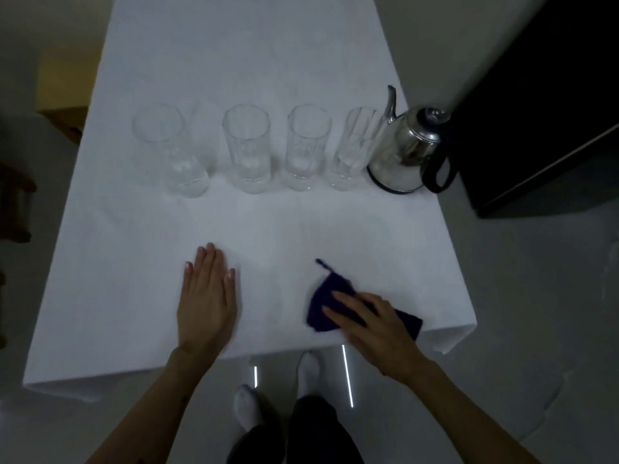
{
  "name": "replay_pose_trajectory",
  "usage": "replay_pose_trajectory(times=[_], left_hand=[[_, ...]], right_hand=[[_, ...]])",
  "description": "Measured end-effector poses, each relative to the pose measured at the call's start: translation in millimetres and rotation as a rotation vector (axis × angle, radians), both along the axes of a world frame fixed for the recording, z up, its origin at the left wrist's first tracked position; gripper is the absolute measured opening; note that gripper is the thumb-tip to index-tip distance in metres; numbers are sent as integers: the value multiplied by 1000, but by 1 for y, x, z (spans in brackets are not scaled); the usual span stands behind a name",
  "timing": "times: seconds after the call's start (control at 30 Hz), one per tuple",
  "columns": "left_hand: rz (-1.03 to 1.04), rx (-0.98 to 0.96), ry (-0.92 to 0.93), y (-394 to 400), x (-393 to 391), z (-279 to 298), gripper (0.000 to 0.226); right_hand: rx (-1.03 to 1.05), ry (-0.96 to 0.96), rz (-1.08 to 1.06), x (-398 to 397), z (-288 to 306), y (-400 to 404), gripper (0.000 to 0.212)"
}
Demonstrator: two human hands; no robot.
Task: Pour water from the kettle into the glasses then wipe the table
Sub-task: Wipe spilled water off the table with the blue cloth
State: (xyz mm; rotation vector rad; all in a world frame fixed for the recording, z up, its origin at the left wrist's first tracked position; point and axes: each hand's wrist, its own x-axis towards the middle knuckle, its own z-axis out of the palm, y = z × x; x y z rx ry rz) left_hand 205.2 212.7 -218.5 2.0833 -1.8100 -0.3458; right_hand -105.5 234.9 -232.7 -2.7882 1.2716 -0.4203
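Several tall clear glasses stand in a row across the white table [134, 279], from the leftmost glass [174, 152] to the rightmost glass [355, 149]. Water shows in their bottoms. A steel kettle [407, 152] with a black handle stands upright at the row's right end, its spout pointing away from me. My right hand [375, 329] presses flat on a dark purple cloth [326, 299] near the table's front right edge. My left hand [206, 296] lies flat on the table, fingers together, holding nothing.
A black cabinet [542, 105] stands close to the table's right side, just beyond the kettle. The front table edge runs right in front of my legs and white socks [310, 366]. A dark wooden object [15, 202] sits off the left edge.
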Motion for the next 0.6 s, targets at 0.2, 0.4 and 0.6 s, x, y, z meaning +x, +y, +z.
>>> replay_pose_trajectory(times=[0.2,0.4,0.6], left_hand=[[34,23,22,1,-6,-3,59],[33,29,30,1,-6,-5,58],[38,21,56,0,0,-4,59]], right_hand=[[23,-121,-714,-45,7,-72,57],[88,-186,-711,72,14,-133,50],[91,-172,122,112,3,-54,40]])
